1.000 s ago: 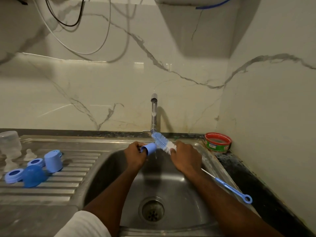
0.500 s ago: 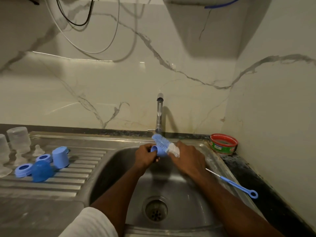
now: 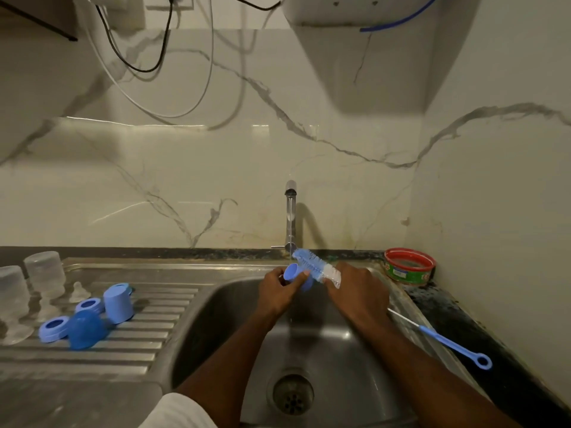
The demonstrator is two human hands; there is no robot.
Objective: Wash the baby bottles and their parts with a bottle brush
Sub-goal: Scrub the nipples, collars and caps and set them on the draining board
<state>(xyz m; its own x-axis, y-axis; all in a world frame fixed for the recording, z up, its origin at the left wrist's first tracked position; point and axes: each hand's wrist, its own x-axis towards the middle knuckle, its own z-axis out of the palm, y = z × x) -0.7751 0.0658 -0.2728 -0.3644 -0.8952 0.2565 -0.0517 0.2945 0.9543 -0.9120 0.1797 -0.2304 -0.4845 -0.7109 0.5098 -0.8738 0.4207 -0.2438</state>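
Note:
Over the steel sink, under the tap, my left hand grips a small blue bottle cap. My right hand holds the bottle brush by its shaft, with the blue and white bristle head lying across the cap's far side. A thin stream of water runs down past the cap. On the drainboard at the left stand two clear bottles, a clear teat, blue collar rings, a blue dome cap and another blue cap.
A thin blue-handled brush lies on the sink's right rim. A red-rimmed round tub sits in the back right corner on the dark counter. The drain is at the bottom of the basin. Cables hang on the marble wall above.
The camera view shifted, so everything sits a little to the right. My left hand turned the blue cap against the brush head; both hands stay under the tap.

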